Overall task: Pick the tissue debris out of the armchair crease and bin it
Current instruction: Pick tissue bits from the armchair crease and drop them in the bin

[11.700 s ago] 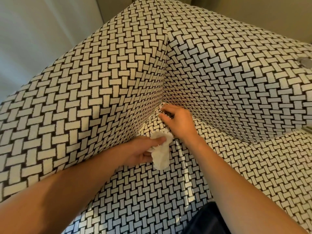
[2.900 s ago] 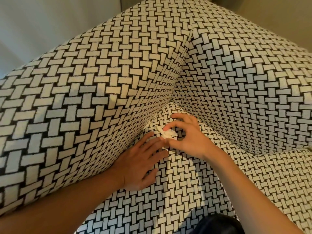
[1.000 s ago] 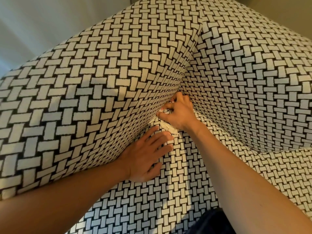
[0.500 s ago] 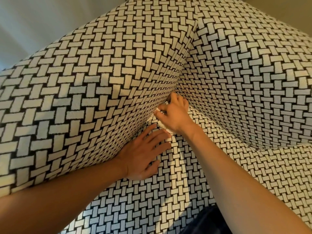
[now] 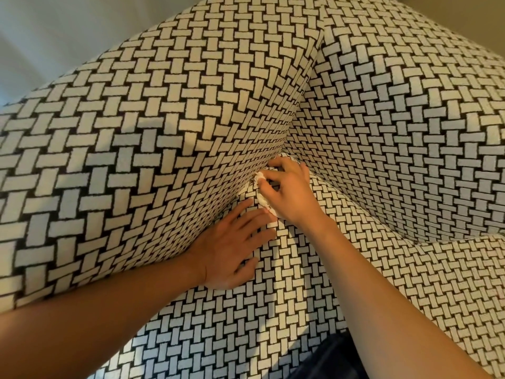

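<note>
The armchair (image 5: 136,149) is covered in black-and-white basket-weave fabric. My right hand (image 5: 291,195) is at the crease where the left arm meets the seat, near the back corner. Its thumb and forefinger pinch a small white tissue scrap (image 5: 258,178) at the crease, and more crumpled tissue (image 5: 264,203) shows under its palm. My left hand (image 5: 232,247) lies flat on the seat cushion just in front, fingers spread, fingertips almost touching the tissue. No bin is in view.
The chair's left arm rises steeply on the left, and the backrest (image 5: 396,132) fills the right. A pale wall (image 5: 54,31) shows at the top left. Dark clothing (image 5: 333,356) is at the bottom edge.
My right hand has gone from reaching into the corner crease to pinching a white scrap at the crease. My left hand stays flat on the seat.
</note>
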Motion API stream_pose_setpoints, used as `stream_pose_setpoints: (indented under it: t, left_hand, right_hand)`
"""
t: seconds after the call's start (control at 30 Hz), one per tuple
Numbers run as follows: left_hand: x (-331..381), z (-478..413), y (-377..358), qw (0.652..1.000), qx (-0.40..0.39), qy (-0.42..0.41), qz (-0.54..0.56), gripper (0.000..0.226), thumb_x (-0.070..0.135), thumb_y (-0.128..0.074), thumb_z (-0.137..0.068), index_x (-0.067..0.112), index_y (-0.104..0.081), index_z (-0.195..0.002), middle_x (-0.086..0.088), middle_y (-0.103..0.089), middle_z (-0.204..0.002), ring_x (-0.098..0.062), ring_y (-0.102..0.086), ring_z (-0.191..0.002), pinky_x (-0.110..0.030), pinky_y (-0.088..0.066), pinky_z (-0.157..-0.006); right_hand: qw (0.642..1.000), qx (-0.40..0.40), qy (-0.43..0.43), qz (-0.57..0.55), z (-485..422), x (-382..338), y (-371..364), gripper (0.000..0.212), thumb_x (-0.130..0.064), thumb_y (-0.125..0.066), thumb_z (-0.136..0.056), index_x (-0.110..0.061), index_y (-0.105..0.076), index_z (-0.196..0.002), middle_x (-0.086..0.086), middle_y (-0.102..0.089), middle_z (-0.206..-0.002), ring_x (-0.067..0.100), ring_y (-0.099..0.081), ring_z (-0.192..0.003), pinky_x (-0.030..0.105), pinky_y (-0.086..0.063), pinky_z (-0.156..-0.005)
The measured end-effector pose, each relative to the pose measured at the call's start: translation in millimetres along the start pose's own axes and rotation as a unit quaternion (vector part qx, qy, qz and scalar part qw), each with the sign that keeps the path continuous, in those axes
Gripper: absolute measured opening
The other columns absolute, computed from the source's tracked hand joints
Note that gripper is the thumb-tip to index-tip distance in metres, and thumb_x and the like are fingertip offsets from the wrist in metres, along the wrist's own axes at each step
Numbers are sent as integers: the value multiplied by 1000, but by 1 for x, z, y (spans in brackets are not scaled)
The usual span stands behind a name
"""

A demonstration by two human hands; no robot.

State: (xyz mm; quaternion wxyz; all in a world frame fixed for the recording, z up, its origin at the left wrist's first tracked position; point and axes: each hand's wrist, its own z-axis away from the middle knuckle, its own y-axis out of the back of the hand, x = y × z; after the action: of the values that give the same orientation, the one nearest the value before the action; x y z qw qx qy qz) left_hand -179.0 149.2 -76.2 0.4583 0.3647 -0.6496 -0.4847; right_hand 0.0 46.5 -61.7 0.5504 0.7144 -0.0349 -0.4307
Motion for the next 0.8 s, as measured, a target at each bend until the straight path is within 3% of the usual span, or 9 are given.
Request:
stream_pose_setpoints:
  t: [0.13, 0.33, 0.5, 0.57, 0.63, 0.8]
  left_hand:
    - [0, -1, 1, 1000, 4, 1, 3, 56, 37, -51, -92, 12, -50, -142, -15, -44, -150, -33, -35, -145, -60, -17, -122]
    - [0, 0, 0, 1000, 4, 3, 2, 57, 39, -51, -92, 13, -50, -142, -15, -45, -149, -33, -36, -144, -59, -17, -122]
    - [0, 0, 0, 1000, 4, 1, -14, 58, 41, -52, -91, 15, -48, -143, -13, -42, -151, -31, -33, -145, -55, -12, -125]
    - [-1, 0, 0, 1000, -1, 3, -17, 58, 40, -52, -91, 15, -48, -144, -13, -42, -152, -31, -31, -147, -56, -13, -124]
    - [0, 0, 0, 1000, -3, 4, -12, 58, 40, -52, -92, 14, -48, -144, -14, -42, -153, -32, -31, -148, -57, -14, -123]
    - [0, 1, -1, 1000, 5, -4, -10, 57, 38, -52, -91, 14, -50, -143, -14, -44, -152, -31, -32, -147, -58, -15, -124]
  right_hand:
    - [998, -32, -44, 42, -3, -9, 1, 38, -45, -51, -98, -21, -69, -122, -2, -44, -144, 16, -29, -143, 54, 2, -123]
    - [973, -125, -81, 177, -21, -23, -4, 58, -63, -43, -91, -18, -62, -122, 6, -26, -149, 25, -13, -146, 68, -1, -117]
    - [951, -198, -128, 201, -36, -32, 1, 63, -74, -44, -85, -15, -66, -86, 9, -17, -160, 33, -4, -150, 73, 1, -116]
    - [945, -212, -142, 203, -43, -34, 4, 70, -77, -48, -83, -16, -71, -109, 9, -12, -162, 33, -1, -150, 71, 0, -117]
    - [935, -237, -152, 215, -46, -34, 8, 83, -79, -48, -83, -17, -58, -138, 9, -4, -166, 34, 5, -152, 69, 0, -118]
    - [940, -240, -138, 201, -46, -26, 12, 73, -76, -46, -84, -28, -57, -139, 6, -16, -156, 36, -3, -147, 67, -6, -117]
